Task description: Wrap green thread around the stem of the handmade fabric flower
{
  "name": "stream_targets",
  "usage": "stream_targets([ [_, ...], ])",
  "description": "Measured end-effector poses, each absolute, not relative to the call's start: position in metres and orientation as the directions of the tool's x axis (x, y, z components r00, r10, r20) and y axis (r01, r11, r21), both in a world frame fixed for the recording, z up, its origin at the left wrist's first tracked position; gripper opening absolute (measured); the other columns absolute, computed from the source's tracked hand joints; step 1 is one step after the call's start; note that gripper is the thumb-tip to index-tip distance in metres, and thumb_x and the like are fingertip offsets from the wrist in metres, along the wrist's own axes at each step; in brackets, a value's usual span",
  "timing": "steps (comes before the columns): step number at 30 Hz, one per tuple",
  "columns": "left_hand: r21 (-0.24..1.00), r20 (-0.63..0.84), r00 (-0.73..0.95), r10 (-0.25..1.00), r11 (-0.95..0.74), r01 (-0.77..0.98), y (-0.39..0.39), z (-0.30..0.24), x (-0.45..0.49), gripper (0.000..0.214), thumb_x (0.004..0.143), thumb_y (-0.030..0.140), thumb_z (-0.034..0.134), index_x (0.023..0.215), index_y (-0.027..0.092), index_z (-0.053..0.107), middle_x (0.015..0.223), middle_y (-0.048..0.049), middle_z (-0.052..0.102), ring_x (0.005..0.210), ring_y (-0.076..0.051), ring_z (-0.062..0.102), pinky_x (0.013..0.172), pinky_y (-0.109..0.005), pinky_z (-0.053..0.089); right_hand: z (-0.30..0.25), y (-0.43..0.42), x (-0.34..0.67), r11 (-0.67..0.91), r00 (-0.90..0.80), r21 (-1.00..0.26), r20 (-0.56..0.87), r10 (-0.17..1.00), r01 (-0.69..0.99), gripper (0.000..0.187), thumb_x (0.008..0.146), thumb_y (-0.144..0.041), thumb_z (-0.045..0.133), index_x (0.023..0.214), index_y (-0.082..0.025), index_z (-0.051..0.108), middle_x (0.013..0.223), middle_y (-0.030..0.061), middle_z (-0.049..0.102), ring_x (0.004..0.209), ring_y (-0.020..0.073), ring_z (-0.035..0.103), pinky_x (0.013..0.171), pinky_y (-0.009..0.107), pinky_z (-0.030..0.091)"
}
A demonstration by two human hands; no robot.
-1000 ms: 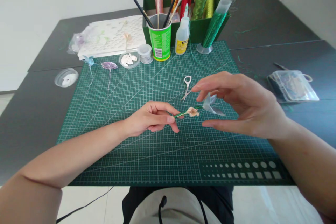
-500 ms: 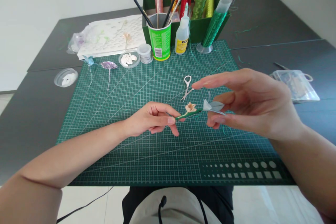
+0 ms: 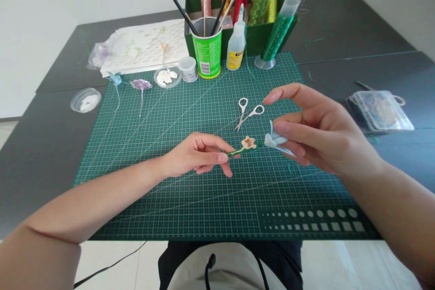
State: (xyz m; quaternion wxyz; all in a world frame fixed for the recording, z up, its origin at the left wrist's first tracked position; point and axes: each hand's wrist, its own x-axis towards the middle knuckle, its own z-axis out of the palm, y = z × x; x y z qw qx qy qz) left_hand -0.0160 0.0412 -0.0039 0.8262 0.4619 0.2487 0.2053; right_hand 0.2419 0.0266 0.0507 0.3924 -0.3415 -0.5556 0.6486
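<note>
My left hand (image 3: 199, 153) rests on the green cutting mat (image 3: 163, 154) and pinches the green stem of a small peach paper flower (image 3: 248, 142). My right hand (image 3: 316, 131) hovers just right of the flower. Its thumb and middle fingers hold a pale blue paper flower piece (image 3: 273, 138), while the index finger is stretched out above. The pale blue piece sits at the far end of the green stem. Small silver scissors (image 3: 247, 112) lie on the mat just behind both hands.
At the back stand a green cup of tools (image 3: 207, 52), a glue bottle (image 3: 235, 45) and a green box of glitter tubes (image 3: 261, 7). Finished paper flowers (image 3: 141, 85), small dishes (image 3: 167, 77) and a patterned sheet (image 3: 146, 45) lie back left. A clear plastic case (image 3: 379, 111) lies right.
My right hand has turned and drawn back to the right, uncovering the scissors' second ring. It now pinches the pale blue piece closer to the stem's end. My left hand stayed put.
</note>
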Motion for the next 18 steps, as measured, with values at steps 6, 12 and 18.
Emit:
stream_targets([
  [6, 0.845, -0.198, 0.805, 0.559, 0.514, -0.150, 0.041, -0.003, -0.016, 0.014, 0.092, 0.025, 0.075, 0.103, 0.019, 0.081, 0.080, -0.0084, 0.080, 0.038, -0.001, 0.041, 0.036, -0.012, 0.029, 0.040, 0.035, 0.238, -0.143, -0.396, -0.952, -0.026, 0.918, -0.270, 0.020, 0.098, -0.038, 0.061, 0.110, -0.022, 0.062, 0.052, -0.0073, 0.056, 0.036, 0.0091, 0.046, 0.034, 0.018, 0.037],
  [12, 0.834, -0.211, 0.768, 0.605, 0.521, -0.181, 0.040, -0.001, -0.015, 0.015, 0.090, 0.026, 0.077, 0.102, 0.017, 0.080, 0.077, -0.0083, 0.080, 0.038, -0.001, 0.041, 0.035, -0.012, 0.027, 0.016, 0.041, 0.231, 0.070, -0.370, -0.996, 0.046, 0.928, 0.051, 0.012, 0.093, -0.029, 0.066, 0.097, -0.020, 0.073, 0.089, 0.0029, 0.074, 0.081, 0.0164, 0.069, 0.076, 0.030, 0.058],
  [18, 0.843, -0.183, 0.701, 0.690, 0.477, -0.249, 0.039, -0.004, -0.013, 0.015, 0.090, 0.025, 0.077, 0.103, 0.019, 0.080, 0.077, -0.0053, 0.079, 0.039, 0.000, 0.040, 0.035, -0.010, 0.024, 0.007, 0.022, 0.217, 0.083, -0.625, -0.996, 0.042, 0.780, 0.036, 0.029, 0.098, -0.022, 0.054, 0.124, -0.022, 0.068, 0.124, 0.0076, 0.073, 0.111, 0.0214, 0.071, 0.099, 0.040, 0.056],
])
